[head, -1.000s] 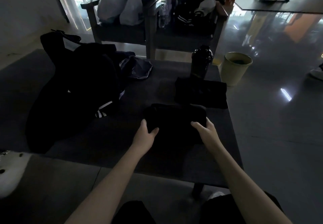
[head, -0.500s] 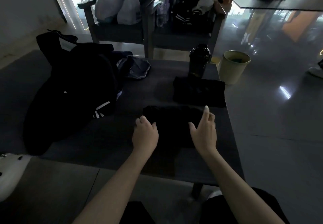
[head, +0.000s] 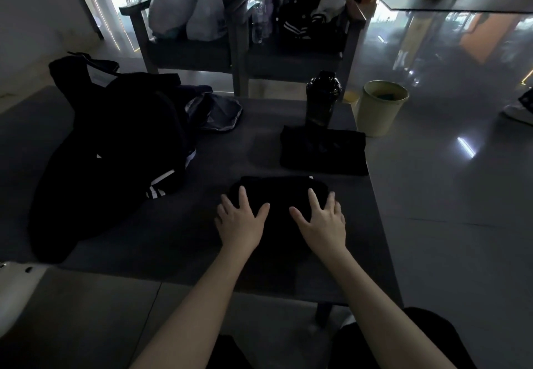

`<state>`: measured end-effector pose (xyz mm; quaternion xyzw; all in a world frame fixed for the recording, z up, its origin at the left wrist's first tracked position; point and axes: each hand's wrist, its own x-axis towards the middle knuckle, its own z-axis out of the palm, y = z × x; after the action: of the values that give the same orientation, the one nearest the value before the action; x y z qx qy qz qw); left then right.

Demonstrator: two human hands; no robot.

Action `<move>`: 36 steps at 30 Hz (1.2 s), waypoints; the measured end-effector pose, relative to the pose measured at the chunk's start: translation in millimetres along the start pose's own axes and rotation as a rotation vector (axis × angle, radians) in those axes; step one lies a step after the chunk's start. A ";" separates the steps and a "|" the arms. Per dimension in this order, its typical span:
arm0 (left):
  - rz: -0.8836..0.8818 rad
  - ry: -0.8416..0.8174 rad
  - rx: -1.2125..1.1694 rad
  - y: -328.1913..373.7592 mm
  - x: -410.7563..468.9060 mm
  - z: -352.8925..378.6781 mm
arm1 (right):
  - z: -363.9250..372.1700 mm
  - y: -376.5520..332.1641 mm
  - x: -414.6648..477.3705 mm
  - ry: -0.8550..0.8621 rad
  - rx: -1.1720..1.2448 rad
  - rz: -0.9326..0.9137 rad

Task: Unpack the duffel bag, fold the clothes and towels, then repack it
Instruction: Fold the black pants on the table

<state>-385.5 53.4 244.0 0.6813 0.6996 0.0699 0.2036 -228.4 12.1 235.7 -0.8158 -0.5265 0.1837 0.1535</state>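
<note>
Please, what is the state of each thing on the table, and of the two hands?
near black cloth: folded, under both hands.
left hand: open, flat on it.
right hand: open, flat on it.
far black cloth: folded, lying flat.
shaker bottle: upright, lid on.
duffel bag: slumped, zip not visible.
grey garment: crumpled, not folded.
</note>
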 end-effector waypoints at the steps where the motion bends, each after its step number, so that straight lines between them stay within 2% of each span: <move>1: -0.024 0.015 0.022 2.0 -2.1 -1.9 | -1.4 -2.4 -3.6 0.004 -0.006 0.020; 3: -0.043 -0.012 -0.017 6.8 0.4 -8.2 | -5.2 -7.4 -6.3 -0.011 0.016 0.033; 8: -0.121 -0.157 -0.299 13.9 16.6 -23.1 | -22.6 -10.9 3.8 -0.108 0.436 0.091; 12: -0.060 -0.104 -0.416 16.2 11.3 -28.2 | -26.4 -3.8 6.3 -0.152 0.714 0.089; 15: 0.065 -0.011 -0.473 21.6 6.9 -34.3 | -31.1 -1.5 4.5 -0.088 0.810 0.040; 18: 0.211 0.057 -0.568 33.8 10.2 -45.3 | -46.9 -1.4 12.7 0.030 0.803 -0.047; 21: 0.280 0.065 -0.628 54.7 25.2 -53.9 | -67.1 0.2 32.3 0.117 0.762 -0.091; 26: 0.322 -0.017 -0.639 95.8 64.7 -52.9 | -92.6 10.3 71.3 0.192 0.631 -0.104; 31: 0.350 -0.026 -0.598 135.1 110.4 -41.5 | -103.7 21.2 123.6 0.256 0.502 -0.056; 34: 0.352 -0.028 -0.565 146.2 133.8 -27.0 | -99.4 24.9 149.1 0.264 0.448 -0.045; 36: 0.325 -0.047 -0.531 149.3 143.7 -15.3 | -93.5 26.7 160.8 0.250 0.331 -0.016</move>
<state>-251.6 206.4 286.6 0.7086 0.5339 0.2664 0.3767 -103.0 143.3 284.5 -0.7917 -0.4725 0.1639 0.3508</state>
